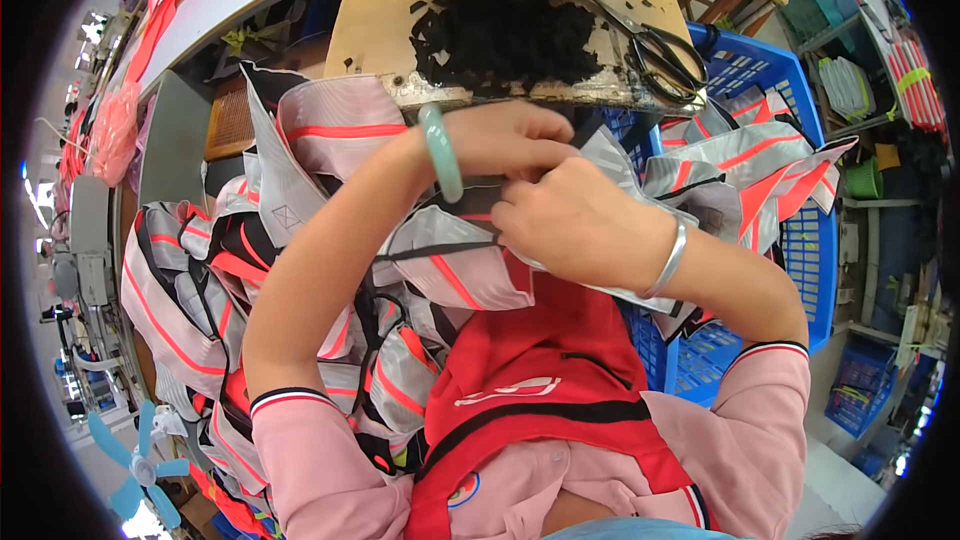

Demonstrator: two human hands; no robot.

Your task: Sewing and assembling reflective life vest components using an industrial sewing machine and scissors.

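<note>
Striped grey panel (455,275) runs crosswise, left of right hand (590,225), the nearer; left hand (505,140) beyond; both curled, grasp hidden, cannot tell

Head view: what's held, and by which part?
Right hand seems to grip grey striped fabric by its black-trimmed edge; left hand: cannot tell.

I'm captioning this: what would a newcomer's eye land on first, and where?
Probably the red apron at lower centre, below the left hand and right hand, close together over grey, pink-striped fabric pieces. Next, the heap of black scraps at top centre, with black-handled scissors to its right. Then the blue crate at right, holding more such pieces.
</note>
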